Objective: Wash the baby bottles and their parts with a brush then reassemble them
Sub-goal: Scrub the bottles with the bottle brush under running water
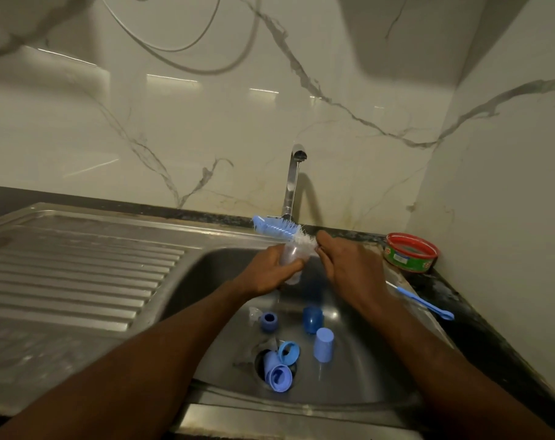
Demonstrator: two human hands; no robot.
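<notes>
Left hand wrapped round clear bottle, held over sink. Right hand just right of it, fingers pinching brush near bristles. I read brush axis running up-left, bottle mouth directly beneath bristle end. Blue parts wait below.

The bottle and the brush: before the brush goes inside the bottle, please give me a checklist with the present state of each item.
1. Left hand grips the clear bottle: ok.
2. Right hand holds the brush: ok; exact grip hidden.
3. Bristles at the bottle mouth: ok.
4. Bottle over the sink: ok.
5. Tap running: cannot tell.
6. Blue parts on the sink floor, awaiting washing: ok.
</notes>
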